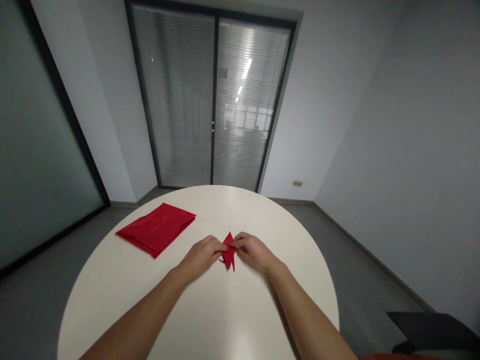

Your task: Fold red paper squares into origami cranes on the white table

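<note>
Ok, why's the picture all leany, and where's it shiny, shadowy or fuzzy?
In the head view, the door leans, probably from a wide lens or tilted head; bright streaks show on its glass, reflections or lamps, I can't tell; in the same view, pale glare on the near part of the table, a shadow along the right arm, and soft detail on the small paper.

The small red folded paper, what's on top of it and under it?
Fingers of the left hand and right hand touch the small red folded paper, covering bits of it. White table shows around it; what lies directly underneath is hidden.
</note>
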Demonstrator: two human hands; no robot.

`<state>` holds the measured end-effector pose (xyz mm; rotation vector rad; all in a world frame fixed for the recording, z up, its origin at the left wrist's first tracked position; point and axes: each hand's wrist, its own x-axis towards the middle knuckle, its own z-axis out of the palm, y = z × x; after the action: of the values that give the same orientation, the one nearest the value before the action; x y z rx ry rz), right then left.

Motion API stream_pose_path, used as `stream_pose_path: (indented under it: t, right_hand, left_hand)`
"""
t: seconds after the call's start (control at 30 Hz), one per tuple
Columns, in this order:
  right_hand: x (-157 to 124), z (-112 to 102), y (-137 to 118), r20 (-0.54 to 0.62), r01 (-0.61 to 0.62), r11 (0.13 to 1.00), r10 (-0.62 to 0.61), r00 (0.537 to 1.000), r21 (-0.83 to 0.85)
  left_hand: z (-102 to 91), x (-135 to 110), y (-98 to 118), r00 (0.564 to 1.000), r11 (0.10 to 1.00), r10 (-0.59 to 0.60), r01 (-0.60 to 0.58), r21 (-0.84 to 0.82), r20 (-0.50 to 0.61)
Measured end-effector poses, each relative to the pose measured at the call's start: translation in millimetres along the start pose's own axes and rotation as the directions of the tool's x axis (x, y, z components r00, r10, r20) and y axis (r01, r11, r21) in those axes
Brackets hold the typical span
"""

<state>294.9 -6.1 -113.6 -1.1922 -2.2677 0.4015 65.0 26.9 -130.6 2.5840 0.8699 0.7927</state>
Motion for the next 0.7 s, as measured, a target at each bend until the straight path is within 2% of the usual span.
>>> stream_pose_path:
  t: [0.13,0.33,0.53,0.7]
  right_hand:
    - [-1,-1,-2,0.029,-0.004,0.999,0.006,1.000,-0.053]
    - [-2,-1,-2,0.029,0.014,1.000,-0.014,0.999,-0.003]
    - [-2,-1,0,0.004,-0.075,0.996,0.075,0.997,0.045]
    - [0,4,-3,-0.034,-0.111,0.993,0.112,0.993,0.042]
  left_hand:
    - [-6.5,0,3,0.999,1.000,-0.028,0.028,-0.010,0.019]
    - [-5.2,2,7,0.998,0.998,-0.040,0.042,-0.044,0.045]
    - [-2.4,2,8,0.992,0.988,-0.125,0.125,-0.095,0.008]
    - [-0.5,3,11,0.980,0.962,-0.197,0.188,-0.199,-0.027]
